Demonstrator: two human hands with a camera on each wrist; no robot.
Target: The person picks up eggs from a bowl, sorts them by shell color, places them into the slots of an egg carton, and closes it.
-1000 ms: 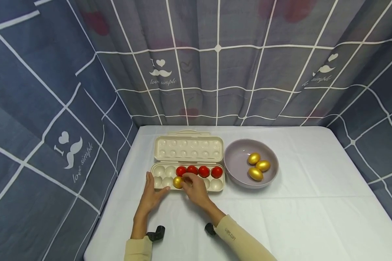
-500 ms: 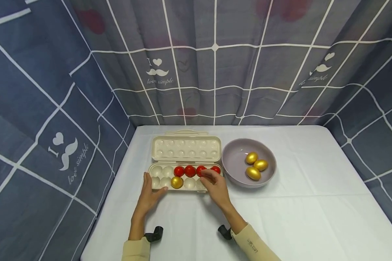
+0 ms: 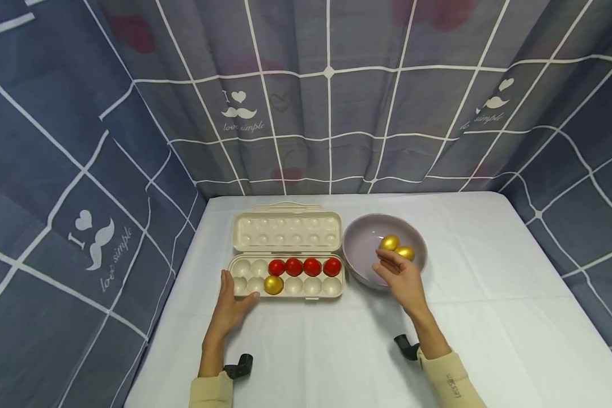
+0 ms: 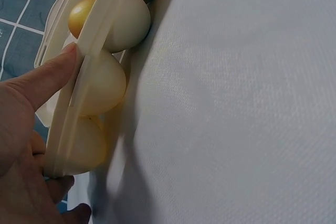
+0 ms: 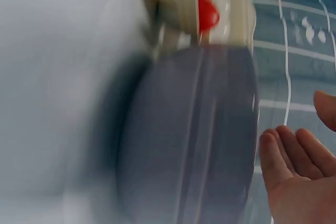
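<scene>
A beige egg carton lies on the table with its lid laid back. Several red eggs fill part of its back row, and one golden egg sits in the front row. My left hand grips the carton's front left corner, thumb on the front rim and fingers around the left end. Over the near side of a mauve bowl is my right hand, fingers extended and thumb apart, holding nothing. Golden eggs rest in the bowl; the hand hides part of it.
The bowl stands right beside the carton's right end. A white cloth covers the table. Grid-patterned curtains hang at the back and both sides. Each wrist wears a small black camera.
My right hand let go of the golden egg in the carton's front row and moved right to the bowl. My left hand stayed at the carton's corner.
</scene>
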